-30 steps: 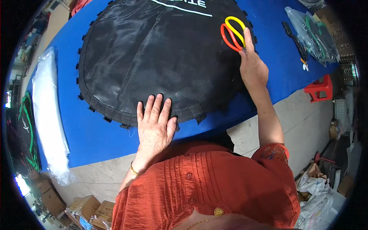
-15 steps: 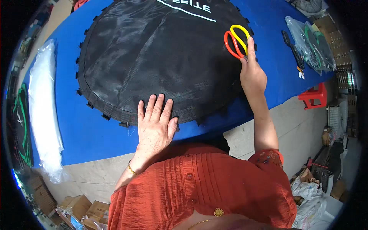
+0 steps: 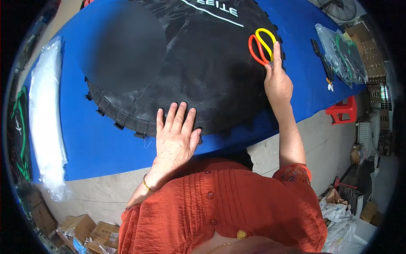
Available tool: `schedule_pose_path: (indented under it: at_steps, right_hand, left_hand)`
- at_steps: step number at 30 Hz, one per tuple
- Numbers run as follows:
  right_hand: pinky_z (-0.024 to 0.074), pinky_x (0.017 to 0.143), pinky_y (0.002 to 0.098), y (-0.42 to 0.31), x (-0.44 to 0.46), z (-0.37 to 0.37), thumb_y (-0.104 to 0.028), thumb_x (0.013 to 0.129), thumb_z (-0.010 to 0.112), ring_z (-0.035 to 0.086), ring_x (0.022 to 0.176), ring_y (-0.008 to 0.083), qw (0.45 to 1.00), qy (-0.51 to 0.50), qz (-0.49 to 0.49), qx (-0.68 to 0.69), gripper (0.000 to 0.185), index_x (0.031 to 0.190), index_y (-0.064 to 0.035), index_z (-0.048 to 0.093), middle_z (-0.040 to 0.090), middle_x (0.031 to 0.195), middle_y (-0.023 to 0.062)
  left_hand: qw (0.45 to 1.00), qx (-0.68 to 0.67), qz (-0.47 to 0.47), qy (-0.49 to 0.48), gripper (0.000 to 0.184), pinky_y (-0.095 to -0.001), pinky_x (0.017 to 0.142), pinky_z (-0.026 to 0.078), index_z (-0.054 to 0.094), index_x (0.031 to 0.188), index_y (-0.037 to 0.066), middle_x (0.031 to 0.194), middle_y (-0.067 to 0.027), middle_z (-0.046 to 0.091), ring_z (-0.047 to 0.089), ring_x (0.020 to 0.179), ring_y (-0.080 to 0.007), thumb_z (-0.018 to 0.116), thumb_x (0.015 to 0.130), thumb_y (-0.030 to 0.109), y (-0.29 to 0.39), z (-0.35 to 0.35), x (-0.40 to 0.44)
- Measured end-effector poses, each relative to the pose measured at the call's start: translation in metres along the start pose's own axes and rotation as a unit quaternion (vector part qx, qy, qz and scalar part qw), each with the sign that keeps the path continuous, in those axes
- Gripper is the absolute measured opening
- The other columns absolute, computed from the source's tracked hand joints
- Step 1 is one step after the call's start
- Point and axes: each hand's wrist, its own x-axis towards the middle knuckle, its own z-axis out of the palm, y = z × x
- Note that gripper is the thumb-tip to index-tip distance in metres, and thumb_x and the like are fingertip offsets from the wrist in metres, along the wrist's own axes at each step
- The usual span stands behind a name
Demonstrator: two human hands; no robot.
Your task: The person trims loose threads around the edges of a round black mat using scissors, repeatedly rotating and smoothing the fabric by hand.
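A round black mesh trampoline mat [image 3: 220, 76] with tabs around its edge and white lettering lies on the blue table. My left hand [image 3: 175, 133] rests flat on its near edge, fingers stretched out and holding nothing. At the mat's right side my right hand [image 3: 279, 80] grips a pair of scissors [image 3: 259, 46] with one red and one yellow handle. The handles point away from me; the hand hides the blades. A loose thread [image 3: 147, 143] hangs from the mat's edge left of my left hand. A dark blurred disc covers the mat's upper left part.
On the left of the blue table [image 3: 105, 156] lies a long roll of clear plastic [image 3: 46, 114]. At the right are a black tool [image 3: 322, 59] and a plastic-bagged item [image 3: 344, 55]. A red stool [image 3: 342, 111] and cardboard boxes [image 3: 103, 235] stand on the floor.
The view has shifted slightly. Both hands keep nearly the same places on the mat, the right still on the scissors. The blurred disc has appeared over the upper left.
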Motion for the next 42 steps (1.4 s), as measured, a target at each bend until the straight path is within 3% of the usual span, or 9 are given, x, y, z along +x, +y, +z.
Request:
schedule_pose_path:
  at_steps: [13, 18, 23, 26, 27, 29, 31, 34, 42]
  right_hand:
    - [0.0556, 0.072, 0.0578, 0.037, 0.006, 0.005, -0.027, 0.105, 0.066, 0.074, 0.089, 0.0512, 0.990, 0.009, 0.085, 0.111, 0.084, 0.173, -0.0343, 0.016, 0.076, 0.101, 0.0287]
    - [0.0568, 0.077, 0.0565, 0.117, 0.016, -0.008, -0.028, 0.105, 0.064, 0.072, 0.096, 0.0546, 0.984, 0.076, 0.152, 0.055, 0.083, 0.173, -0.0216, 0.017, 0.074, 0.109, 0.0346]
    - [0.0570, 0.068, 0.0371, 0.175, 0.028, -0.003, -0.025, 0.102, 0.072, 0.068, 0.068, 0.0178, 0.927, -0.029, 0.317, 0.196, 0.086, 0.172, -0.0097, 0.025, 0.075, 0.097, 0.0138]
    - [0.0395, 0.043, 0.0300, 0.190, 0.034, 0.004, -0.031, 0.103, 0.072, 0.056, 0.054, 0.0104, 0.908, -0.056, 0.364, 0.200, 0.083, 0.173, -0.0182, 0.028, 0.064, 0.073, 0.0020]
    - [0.0594, 0.081, 0.0408, 0.181, 0.037, -0.005, -0.033, 0.103, 0.070, 0.076, 0.083, 0.0264, 0.925, -0.072, 0.341, 0.153, 0.075, 0.166, -0.0049, 0.039, 0.077, 0.112, 0.0211]
    - [0.0587, 0.074, 0.0403, 0.234, 0.050, 0.027, -0.039, 0.104, 0.068, 0.076, 0.079, 0.0255, 0.954, -0.082, 0.285, 0.033, 0.069, 0.163, -0.0107, 0.046, 0.078, 0.100, 0.0179]
    - [0.0558, 0.099, 0.0475, 0.247, 0.054, 0.036, -0.045, 0.106, 0.062, 0.074, 0.115, 0.0382, 0.974, -0.055, 0.208, -0.077, 0.059, 0.154, -0.0117, 0.058, 0.076, 0.123, 0.0253]
    - [0.0502, 0.110, 0.0521, 0.230, 0.068, 0.019, -0.044, 0.107, 0.060, 0.062, 0.134, 0.0439, 0.960, -0.100, 0.253, -0.065, 0.056, 0.153, -0.0121, 0.059, 0.069, 0.138, 0.0270]
    - [0.0562, 0.100, 0.0539, 0.267, 0.081, 0.036, -0.041, 0.107, 0.061, 0.070, 0.117, 0.0428, 0.960, -0.021, 0.241, -0.139, 0.041, 0.145, -0.0269, 0.068, 0.072, 0.123, 0.0235]
  left_hand:
    - [1.000, -0.010, -0.005, 0.004, 0.055, -0.0642, 0.127, 0.025, 0.063, 0.149, 0.007, 0.159, -0.0195, 0.054, 0.045, 0.151, -0.0404, 0.070, 0.100, 0.032, 0.001, 0.000, -0.001]
    - [1.000, -0.007, -0.003, 0.004, 0.057, -0.0640, 0.127, 0.026, 0.063, 0.149, 0.007, 0.159, -0.0193, 0.053, 0.045, 0.151, -0.0403, 0.071, 0.098, 0.030, 0.002, -0.002, 0.000]
    - [1.000, -0.003, -0.002, 0.009, 0.056, -0.0637, 0.127, 0.026, 0.063, 0.148, 0.006, 0.158, -0.0198, 0.054, 0.045, 0.152, -0.0403, 0.070, 0.098, 0.029, 0.002, -0.002, 0.000]
    - [1.000, -0.002, -0.001, 0.009, 0.056, -0.0637, 0.128, 0.025, 0.063, 0.148, 0.006, 0.158, -0.0199, 0.054, 0.045, 0.152, -0.0404, 0.070, 0.098, 0.029, 0.003, -0.002, 0.000]
    - [1.000, 0.001, -0.002, 0.006, 0.056, -0.0636, 0.128, 0.025, 0.063, 0.149, 0.006, 0.159, -0.0200, 0.054, 0.045, 0.152, -0.0406, 0.070, 0.099, 0.030, 0.003, -0.003, 0.000]
    - [1.000, 0.004, -0.001, 0.004, 0.056, -0.0635, 0.128, 0.025, 0.063, 0.149, 0.006, 0.159, -0.0200, 0.054, 0.044, 0.152, -0.0406, 0.069, 0.099, 0.030, 0.003, -0.003, 0.001]
    - [1.000, 0.008, 0.000, 0.001, 0.055, -0.0634, 0.128, 0.025, 0.062, 0.149, 0.006, 0.159, -0.0201, 0.054, 0.044, 0.152, -0.0407, 0.068, 0.100, 0.030, 0.003, -0.004, 0.000]
    - [1.000, 0.011, -0.002, -0.003, 0.055, -0.0636, 0.128, 0.025, 0.063, 0.149, 0.006, 0.159, -0.0203, 0.054, 0.044, 0.152, -0.0406, 0.068, 0.101, 0.032, 0.004, -0.004, 0.001]
    - [1.000, 0.016, 0.001, -0.010, 0.055, -0.0630, 0.128, 0.025, 0.062, 0.149, 0.005, 0.159, -0.0206, 0.054, 0.043, 0.152, -0.0413, 0.066, 0.101, 0.030, 0.004, -0.007, 0.002]
